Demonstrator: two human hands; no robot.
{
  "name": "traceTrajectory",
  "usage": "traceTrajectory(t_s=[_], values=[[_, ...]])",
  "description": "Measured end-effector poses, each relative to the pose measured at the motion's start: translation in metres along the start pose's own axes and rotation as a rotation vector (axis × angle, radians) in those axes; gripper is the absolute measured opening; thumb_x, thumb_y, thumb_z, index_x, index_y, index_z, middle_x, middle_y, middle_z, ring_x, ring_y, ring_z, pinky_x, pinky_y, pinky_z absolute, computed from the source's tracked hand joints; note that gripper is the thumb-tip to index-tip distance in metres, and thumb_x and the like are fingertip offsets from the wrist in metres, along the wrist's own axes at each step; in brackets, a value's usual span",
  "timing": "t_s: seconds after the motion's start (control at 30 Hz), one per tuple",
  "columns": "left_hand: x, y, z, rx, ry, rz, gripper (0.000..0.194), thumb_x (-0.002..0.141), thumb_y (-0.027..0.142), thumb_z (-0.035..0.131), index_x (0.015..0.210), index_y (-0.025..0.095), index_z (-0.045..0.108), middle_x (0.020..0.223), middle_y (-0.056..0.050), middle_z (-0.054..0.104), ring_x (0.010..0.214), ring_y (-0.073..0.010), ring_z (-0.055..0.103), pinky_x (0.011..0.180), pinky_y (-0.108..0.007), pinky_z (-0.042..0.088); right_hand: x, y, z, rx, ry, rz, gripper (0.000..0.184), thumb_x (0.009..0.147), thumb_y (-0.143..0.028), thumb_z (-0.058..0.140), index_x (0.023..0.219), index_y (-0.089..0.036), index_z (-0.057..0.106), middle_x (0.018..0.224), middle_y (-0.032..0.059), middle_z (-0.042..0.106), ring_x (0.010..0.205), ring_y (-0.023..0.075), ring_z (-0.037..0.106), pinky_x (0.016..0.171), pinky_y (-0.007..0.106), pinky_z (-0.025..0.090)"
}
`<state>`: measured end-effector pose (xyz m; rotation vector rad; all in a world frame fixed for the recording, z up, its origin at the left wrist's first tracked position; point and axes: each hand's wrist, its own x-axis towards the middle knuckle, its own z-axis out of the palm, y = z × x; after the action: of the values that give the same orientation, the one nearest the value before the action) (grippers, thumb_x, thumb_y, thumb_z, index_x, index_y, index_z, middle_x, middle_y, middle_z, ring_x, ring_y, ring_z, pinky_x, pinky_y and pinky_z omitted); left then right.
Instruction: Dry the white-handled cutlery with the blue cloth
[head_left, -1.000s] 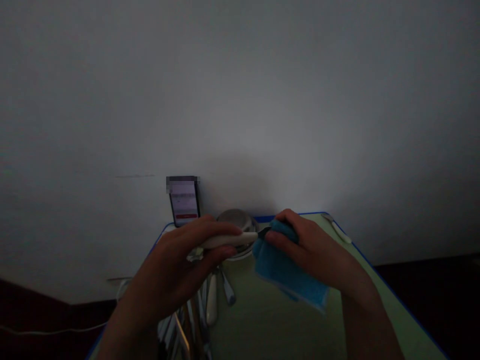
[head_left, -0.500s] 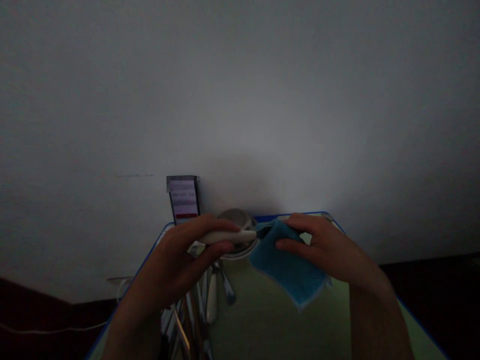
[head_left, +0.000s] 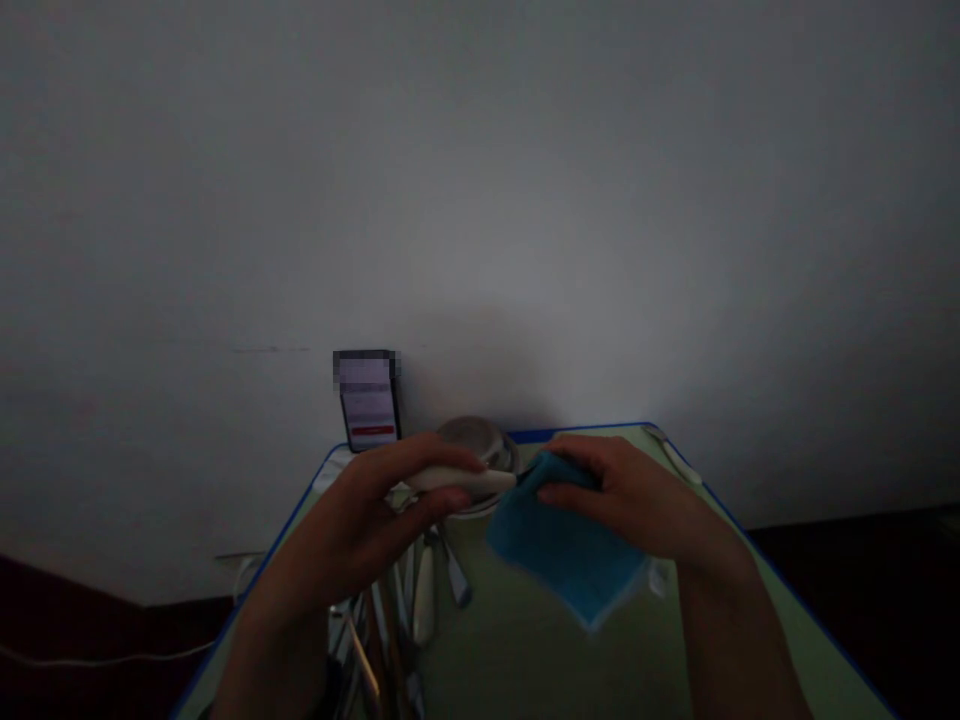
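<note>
1. Holds a white-handled utensil [head_left: 461,482] in the left hand [head_left: 367,510], closed narrow around the handle, thumb below and fingers above.
2. Pinches a blue cloth [head_left: 570,550] in the right hand [head_left: 645,490], also closed narrow, with the cloth folded over the utensil's far end.
3. Grips by the handle, probably to leave that far end free for the cloth and to steady it against the pinch.
4. Carries both in the air above the green table [head_left: 547,660], just in front of a round bowl [head_left: 471,436], with the utensil almost level between both hands.
5. Has a phone [head_left: 371,408] leaned against the wall [head_left: 480,200], likely to turn its screen toward the person.
6. Has a pile of cutlery [head_left: 381,640] beside the left forearm, perhaps for easy reach, and another white-handled piece [head_left: 681,462] well apart along the right edge; cannot tell why.
7. Shows, on the held utensil, a smooth, off-white handle, full in the middle and tapering toward a short dark strip of metal.
8. Hides the rest inside the cloth; cannot tell whether knife, fork or spoon.
9. Drops a loose, pale-edged cloth corner below the right hand.
</note>
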<state>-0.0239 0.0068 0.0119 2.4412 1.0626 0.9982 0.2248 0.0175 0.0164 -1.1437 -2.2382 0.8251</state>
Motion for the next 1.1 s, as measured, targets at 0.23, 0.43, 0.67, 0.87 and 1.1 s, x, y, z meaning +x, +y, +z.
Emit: traceTrajectory(t_s=[0.23, 0.43, 0.67, 0.87, 1.1], values=[[0.002, 0.008, 0.000, -0.015, -0.009, -0.052, 0.018, 0.084, 0.026, 0.057, 0.102, 0.024, 0.061, 0.093, -0.001, 0.069, 0.085, -0.0157, 0.064, 0.073, -0.023, 0.049, -0.001, 0.005, -0.002, 0.133, -0.117, -0.121, 0.016, 0.089, -0.026, 0.046, 0.096, -0.019, 0.058, 0.089, 0.0005, 0.062, 0.083, 0.0137, 0.057, 0.073, 0.025, 0.043], [0.002, 0.010, -0.001, -0.032, -0.019, -0.043, 0.019, 0.084, 0.024, 0.058, 0.103, 0.025, 0.060, 0.094, 0.001, 0.069, 0.087, -0.0144, 0.064, 0.074, -0.021, 0.048, 0.000, 0.005, 0.001, 0.283, -0.196, -0.041, 0.020, 0.081, -0.031, 0.058, 0.099, -0.022, 0.060, 0.087, -0.0014, 0.064, 0.079, 0.0142, 0.059, 0.070, 0.025, 0.046], [0.003, 0.010, 0.001, -0.013, -0.016, -0.030, 0.016, 0.084, 0.025, 0.057, 0.100, 0.023, 0.061, 0.091, 0.000, 0.068, 0.083, -0.0147, 0.064, 0.071, -0.022, 0.049, 0.001, 0.007, -0.004, 0.191, -0.182, -0.064, 0.012, 0.083, -0.025, 0.055, 0.090, -0.021, 0.064, 0.084, -0.0028, 0.065, 0.076, 0.0123, 0.058, 0.069, 0.023, 0.044], [0.006, 0.011, 0.004, -0.029, -0.042, -0.040, 0.017, 0.084, 0.027, 0.057, 0.100, 0.023, 0.060, 0.090, -0.001, 0.068, 0.081, -0.0154, 0.063, 0.071, -0.024, 0.049, 0.000, 0.005, -0.008, 0.172, -0.171, -0.063, 0.020, 0.083, -0.025, 0.055, 0.100, -0.025, 0.064, 0.086, -0.0037, 0.066, 0.079, 0.0133, 0.060, 0.070, 0.023, 0.045], [0.005, 0.008, 0.007, -0.009, -0.175, -0.098, 0.019, 0.087, 0.029, 0.052, 0.105, 0.026, 0.058, 0.094, 0.000, 0.067, 0.083, -0.0152, 0.063, 0.070, -0.024, 0.048, 0.004, 0.001, 0.000, -0.050, -0.078, -0.074, 0.012, 0.082, -0.025, 0.057, 0.083, -0.020, 0.067, 0.068, -0.0040, 0.063, 0.063, 0.0105, 0.055, 0.060, 0.022, 0.038]])
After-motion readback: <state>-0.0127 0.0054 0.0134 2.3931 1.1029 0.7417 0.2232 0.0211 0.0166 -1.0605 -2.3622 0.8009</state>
